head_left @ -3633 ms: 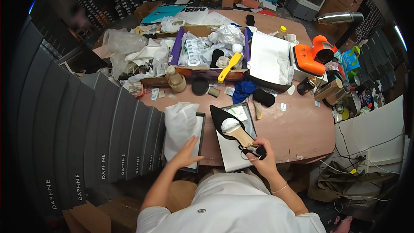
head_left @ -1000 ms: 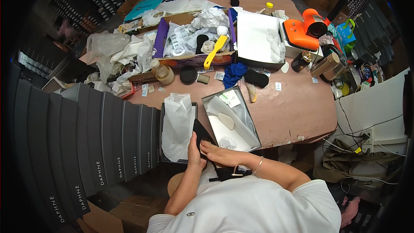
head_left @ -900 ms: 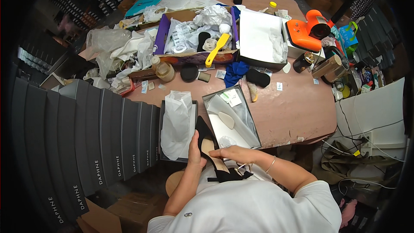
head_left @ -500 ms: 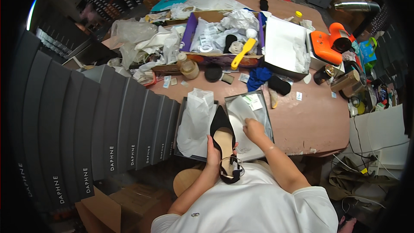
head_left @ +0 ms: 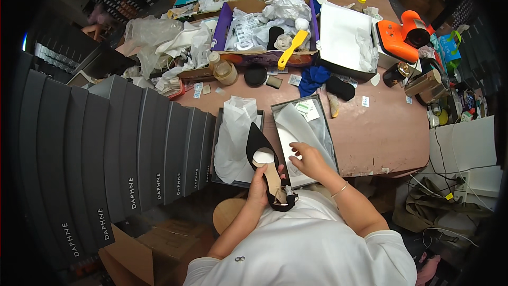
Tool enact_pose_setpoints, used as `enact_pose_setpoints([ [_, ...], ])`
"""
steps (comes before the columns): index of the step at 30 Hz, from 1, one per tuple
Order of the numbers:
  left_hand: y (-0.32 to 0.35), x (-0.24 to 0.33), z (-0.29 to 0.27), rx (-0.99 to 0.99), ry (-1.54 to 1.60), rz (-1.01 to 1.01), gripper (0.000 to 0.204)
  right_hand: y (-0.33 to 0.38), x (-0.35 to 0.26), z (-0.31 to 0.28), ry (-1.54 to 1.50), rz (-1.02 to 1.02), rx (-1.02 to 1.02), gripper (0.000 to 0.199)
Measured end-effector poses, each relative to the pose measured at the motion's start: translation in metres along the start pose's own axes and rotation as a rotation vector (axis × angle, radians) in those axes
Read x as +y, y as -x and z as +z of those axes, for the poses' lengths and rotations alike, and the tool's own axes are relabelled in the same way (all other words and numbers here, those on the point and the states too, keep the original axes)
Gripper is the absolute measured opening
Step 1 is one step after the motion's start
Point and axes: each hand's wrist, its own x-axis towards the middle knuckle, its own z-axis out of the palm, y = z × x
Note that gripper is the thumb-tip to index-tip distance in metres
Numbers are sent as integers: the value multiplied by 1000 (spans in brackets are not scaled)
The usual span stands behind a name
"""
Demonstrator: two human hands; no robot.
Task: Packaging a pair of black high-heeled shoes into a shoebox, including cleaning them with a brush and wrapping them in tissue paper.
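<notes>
My left hand [head_left: 258, 184] is wrapped around the middle of a black pointed-toe shoe [head_left: 257, 140] with a beige insole and a strap at the heel. The shoe's toe points away from me. A white piece, paper by its look, [head_left: 263, 157] sits in the shoe's opening behind the toe. To the right of the shoe, my right hand [head_left: 308, 160] hovers with fingers apart and nothing in them. Beneath it lies a grey open box half [head_left: 331, 145] holding white tissue paper [head_left: 296, 122] and a small white-green packet. Left of the shoe, another box half [head_left: 216, 127] carries crumpled white tissue [head_left: 234, 127].
Stacked dark grey shoeboxes [head_left: 119, 148] rise along the left. Across the table stand a purple-edged carton [head_left: 218, 34] of paper, a yellow shoehorn-like tool [head_left: 292, 50], a glass jar [head_left: 226, 72], a white-lidded box [head_left: 344, 37] and an orange device [head_left: 397, 45].
The white piece now shows in the shoe's opening, where bare insole showed before. My right hand has opened from a closed grip. The shoe is tilted slightly more to the left.
</notes>
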Motion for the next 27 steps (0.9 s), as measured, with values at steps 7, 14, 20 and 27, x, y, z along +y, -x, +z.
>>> enact_pose_setpoints([
  [7,-18,11,-16,-74,-249,-70,60,13,55,45,341,-6,-50,61],
  [14,-13,0,8,-245,-104,16,75,-5,-56,-8,205,-392,198,54],
  [20,-12,3,14,-196,-91,32,54,14,-38,6,58,-493,101,50],
  [27,-18,-7,25,-99,-209,-59,64,-17,-38,6,346,-586,219,31],
])
